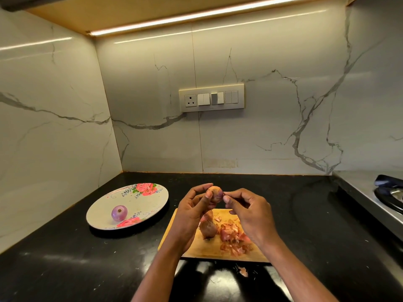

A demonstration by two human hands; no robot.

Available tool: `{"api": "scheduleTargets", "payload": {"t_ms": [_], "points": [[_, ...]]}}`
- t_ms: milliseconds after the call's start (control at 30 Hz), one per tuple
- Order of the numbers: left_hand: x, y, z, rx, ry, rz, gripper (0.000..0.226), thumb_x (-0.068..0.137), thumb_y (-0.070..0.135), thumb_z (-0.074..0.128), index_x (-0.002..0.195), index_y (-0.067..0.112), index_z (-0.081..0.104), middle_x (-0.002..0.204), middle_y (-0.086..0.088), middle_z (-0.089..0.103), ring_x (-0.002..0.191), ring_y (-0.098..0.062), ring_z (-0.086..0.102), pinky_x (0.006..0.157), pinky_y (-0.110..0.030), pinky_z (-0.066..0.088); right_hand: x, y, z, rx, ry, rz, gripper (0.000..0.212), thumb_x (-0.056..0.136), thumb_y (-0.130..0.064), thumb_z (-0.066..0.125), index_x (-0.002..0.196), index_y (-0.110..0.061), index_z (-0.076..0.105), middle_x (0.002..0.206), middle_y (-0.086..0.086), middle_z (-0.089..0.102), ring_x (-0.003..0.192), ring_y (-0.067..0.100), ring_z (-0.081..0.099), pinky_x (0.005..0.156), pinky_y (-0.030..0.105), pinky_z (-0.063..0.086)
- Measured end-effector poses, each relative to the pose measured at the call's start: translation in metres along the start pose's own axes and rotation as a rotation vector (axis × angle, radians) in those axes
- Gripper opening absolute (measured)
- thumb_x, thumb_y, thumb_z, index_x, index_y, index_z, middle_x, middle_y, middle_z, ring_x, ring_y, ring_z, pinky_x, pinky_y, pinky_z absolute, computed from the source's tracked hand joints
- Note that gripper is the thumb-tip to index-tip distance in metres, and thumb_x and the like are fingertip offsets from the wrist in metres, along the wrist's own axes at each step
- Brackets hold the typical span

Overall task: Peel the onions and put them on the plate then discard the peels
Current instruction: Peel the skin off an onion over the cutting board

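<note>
Onion [214, 194] held up above board [196, 247] — left hand [194, 211] curled round it, thumb on front. Right hand [246, 209] just right of it, fingertips pinching skin at its right end — pull likely goes rightward. Peeled onion [119, 212] on plate [150, 201].

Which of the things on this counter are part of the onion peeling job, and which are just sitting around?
Part of the job:
- onion in hand, held by left hand, right hand pinching its skin
- unpeeled onion on cutting board
- peels
- peeled onion on flowered plate

Lying about:
- stove
- switch panel
</note>
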State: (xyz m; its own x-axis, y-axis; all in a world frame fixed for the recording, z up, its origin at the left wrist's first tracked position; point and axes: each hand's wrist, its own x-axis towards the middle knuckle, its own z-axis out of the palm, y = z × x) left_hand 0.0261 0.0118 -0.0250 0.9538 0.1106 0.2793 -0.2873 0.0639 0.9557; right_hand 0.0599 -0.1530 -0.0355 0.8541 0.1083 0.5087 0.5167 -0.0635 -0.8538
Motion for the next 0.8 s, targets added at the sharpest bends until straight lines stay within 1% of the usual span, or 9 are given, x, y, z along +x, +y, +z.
{"api": "scheduleTargets", "payload": {"t_ms": [133, 233, 300, 367, 433, 500, 633, 733, 800], "points": [[-0.0003, -0.0007, 0.0025, 0.001, 0.015, -0.002, 0.039, 0.091, 0.035, 0.057, 0.125, 0.017, 0.063, 0.112, -0.004, 0.074, 0.107, -0.024, 0.068, 0.088, -0.031, 0.056, 0.0007, 0.0002, 0.0, -0.009, -0.007, -0.021, 0.008, 0.092, -0.021, 0.072, 0.096, -0.025, 0.077, 0.084, -0.01, 0.075, 0.083, 0.008, 0.071, 0.066, 0.025, 0.06], [0.0, -0.0001, 0.0028, -0.015, 0.029, -0.001, 0.04, 0.092, 0.038, 0.054, 0.124, 0.015, 0.063, 0.112, -0.007, 0.073, 0.105, -0.027, 0.07, 0.084, -0.032, 0.058, 0.0002, -0.0008, 0.0005, 0.019, -0.043, -0.008, 0.007, 0.095, -0.025, 0.069, 0.096, -0.028, 0.075, 0.087, -0.008, 0.075, 0.086, 0.01, 0.072, 0.067, 0.03, 0.06], [0.0, -0.0002, 0.0026, -0.048, 0.038, -0.004, 0.04, 0.093, 0.038, 0.053, 0.122, 0.013, 0.063, 0.111, -0.012, 0.074, 0.102, -0.029, 0.072, 0.082, -0.031, 0.059, -0.0007, -0.0022, 0.0012, -0.001, -0.06, -0.026, 0.008, 0.096, -0.03, 0.066, 0.098, -0.031, 0.074, 0.09, -0.012, 0.074, 0.089, 0.009, 0.071, 0.07, 0.033, 0.061], [0.0, 0.0001, 0.0021, -0.064, 0.041, -0.011, 0.041, 0.092, 0.039, 0.054, 0.122, 0.012, 0.064, 0.109, -0.014, 0.074, 0.1, -0.031, 0.072, 0.08, -0.03, 0.06, -0.0016, -0.0035, 0.0014, -0.057, -0.046, -0.073, 0.012, 0.095, -0.032, 0.067, 0.103, -0.035, 0.074, 0.094, -0.019, 0.073, 0.095, 0.004, 0.07, 0.076, 0.03, 0.061], [0.0006, -0.0004, 0.0016, -0.056, 0.039, -0.011, 0.043, 0.091, 0.04, 0.056, 0.122, 0.012, 0.065, 0.109, -0.014, 0.073, 0.099, -0.029, 0.073, 0.08, -0.029, 0.059, -0.0021, -0.003, 0.0007, -0.188, -0.031, -0.163, 0.019, 0.093, -0.033, 0.069, 0.11, -0.036, 0.074, 0.099, -0.023, 0.073, 0.1, -0.003, 0.067, 0.083, 0.023, 0.058], [0.0012, -0.0009, 0.0007, -0.033, 0.039, -0.006, 0.045, 0.088, 0.043, 0.057, 0.12, 0.014, 0.066, 0.106, -0.014, 0.073, 0.094, -0.025, 0.072, 0.079, -0.028, 0.059, -0.003, -0.0033, 0.0012, -0.285, -0.037, -0.241, 0.026, 0.091, -0.036, 0.069, 0.116, -0.032, 0.073, 0.106, -0.021, 0.073, 0.101, -0.005, 0.066, 0.083, 0.019, 0.057], [0.0012, -0.0028, 0.0003, 0.015, 0.026, 0.017, 0.043, 0.086, 0.045, 0.058, 0.117, 0.017, 0.068, 0.099, -0.01, 0.073, 0.085, -0.018, 0.069, 0.077, -0.027, 0.057, -0.0048, -0.0047, 0.001, -0.307, -0.004, -0.29, 0.034, 0.088, -0.039, 0.068, 0.119, -0.027, 0.073, 0.107, -0.017, 0.073, 0.098, -0.007, 0.067, 0.083, 0.011, 0.055], [0.0014, -0.0035, 0.0001, 0.038, 0.019, 0.02, 0.041, 0.088, 0.045, 0.058, 0.117, 0.02, 0.069, 0.099, -0.009, 0.073, 0.085, -0.017, 0.068, 0.078, -0.027, 0.057, -0.0048, -0.0037, 0.0005, -0.295, -0.001, -0.282, 0.033, 0.086, -0.039, 0.069, 0.114, -0.024, 0.076, 0.102, -0.015, 0.075, 0.096, -0.005, 0.068, 0.079, 0.015, 0.057], [0.0013, -0.0033, -0.0004, 0.047, 0.012, 0.02, 0.039, 0.089, 0.044, 0.057, 0.117, 0.021, 0.07, 0.101, -0.01, 0.072, 0.086, -0.017, 0.067, 0.078, -0.027, 0.057, -0.0054, -0.0037, 0.0003, -0.293, 0.001, -0.275, 0.033, 0.085, -0.042, 0.067, 0.111, -0.024, 0.077, 0.098, -0.016, 0.075, 0.092, -0.005, 0.069, 0.076, 0.018, 0.059]]}}
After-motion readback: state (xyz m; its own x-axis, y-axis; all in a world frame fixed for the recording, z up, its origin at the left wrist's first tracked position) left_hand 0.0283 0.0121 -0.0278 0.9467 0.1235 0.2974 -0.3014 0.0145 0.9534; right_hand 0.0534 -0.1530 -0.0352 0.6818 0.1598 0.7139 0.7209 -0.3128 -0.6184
